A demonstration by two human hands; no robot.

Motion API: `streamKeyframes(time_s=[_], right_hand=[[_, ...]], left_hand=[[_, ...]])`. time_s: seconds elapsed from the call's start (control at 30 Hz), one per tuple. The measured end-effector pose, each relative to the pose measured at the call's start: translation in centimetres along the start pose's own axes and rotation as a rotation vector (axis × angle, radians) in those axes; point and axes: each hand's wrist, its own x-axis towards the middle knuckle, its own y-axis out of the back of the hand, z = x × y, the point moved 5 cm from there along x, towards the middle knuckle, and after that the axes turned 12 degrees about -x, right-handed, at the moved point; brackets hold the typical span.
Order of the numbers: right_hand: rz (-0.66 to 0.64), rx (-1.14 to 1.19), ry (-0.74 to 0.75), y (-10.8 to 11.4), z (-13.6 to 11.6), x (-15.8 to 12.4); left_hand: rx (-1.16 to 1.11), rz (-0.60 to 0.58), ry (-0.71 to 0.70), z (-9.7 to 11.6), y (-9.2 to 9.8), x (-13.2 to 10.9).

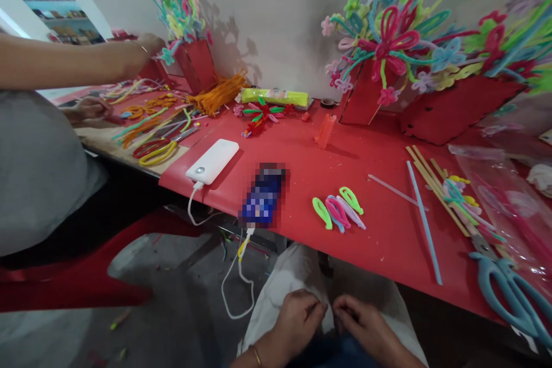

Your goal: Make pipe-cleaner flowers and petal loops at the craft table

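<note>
Both hands rest over the lap, below the front edge of the red table (284, 149). My left hand (297, 322) has its fingers curled together; whether anything is inside is too small to tell. Just right of it, my right hand (362, 322) is also curled, its fingertips pressed together, with no object clearly visible. Nearest on the table are bent fuzzy loops in green (321, 213), pink (336, 211) and lilac (351, 212). A phone (264, 195) with a blurred screen lies to their left, joined by a cable to a white power bank (213, 161).
Blue scissors (513, 287), wooden sticks (440, 190) and a blue stem (424, 221) lie at the right. Red boxes of fuzzy flowers (461, 109) line the wall. A person's arm (73, 60) reaches in from the left, near yellow-handled scissors (158, 153).
</note>
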Motion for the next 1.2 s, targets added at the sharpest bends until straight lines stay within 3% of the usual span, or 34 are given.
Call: streamKeyframes(time_s=[0.07,0.17,0.23,0.37,0.43,0.67,0.9,1.0,1.2], right_hand=[[0.056,-0.044,-0.022,2.0,-0.5,-1.2],[0.255,-0.073,-0.064,6.2,-0.8,-3.4],[0.370,-0.123,-0.089,9.5,-0.5,-4.9],[0.785,-0.343,-0.352,16.4,1.9,-7.9],[0.814,-0.409,-0.357,18.0,2.6,-7.7],[0.766,-0.754,-0.180,18.8,0.2,-4.0],[0.633,-0.891,-0.374,19.8,-0.8,-2.9],[0.647,-0.836,-0.353,20.4,-0.5,-3.5],[0.827,-0.491,-0.260,20.8,0.6,-5.8]], left_hand=[[-0.049,-0.030,0.062,-1.3,-1.2,0.3],[-0.126,-0.031,0.142,-3.0,-2.3,0.7],[-0.138,-0.018,0.147,-3.5,-2.4,1.0],[-0.136,-0.004,0.127,-3.7,-2.1,1.4],[-0.131,0.003,0.116,-3.6,-2.0,1.6],[-0.124,-0.026,0.069,-3.3,-1.9,1.9],[-0.120,-0.031,0.072,-3.1,-1.7,2.5],[-0.122,-0.032,0.079,-2.4,-1.4,2.3],[-0.058,-0.004,0.127,-0.9,-0.5,1.8]])
